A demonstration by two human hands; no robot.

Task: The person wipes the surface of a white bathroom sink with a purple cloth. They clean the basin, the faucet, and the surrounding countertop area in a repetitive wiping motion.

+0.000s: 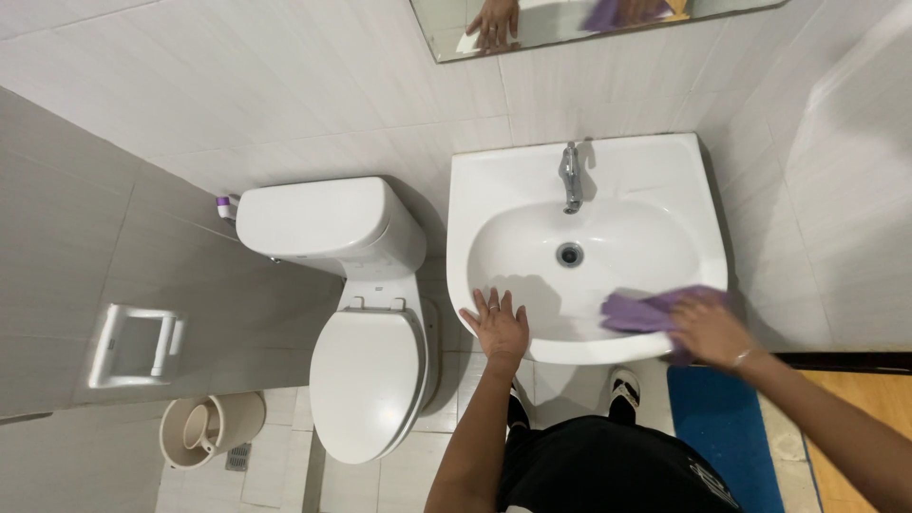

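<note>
Head view: purple cloth [638, 312] under clamped right fingers [686, 318], left fingers [494, 306] splayed.

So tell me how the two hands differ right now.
The left hand lies flat and open on the sink front rim, fingers spread, holding nothing. The right hand presses a purple cloth against the rim's right side. The left wears a ring, the right a bracelet. Both rest on the sink's front edge.

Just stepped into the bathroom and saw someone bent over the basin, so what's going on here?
A person stands at the white ceramic sink. Their right hand presses a crumpled purple cloth against the sink's front right rim, while the left hand rests flat on the front left rim. The chrome tap shows no running water.
</note>
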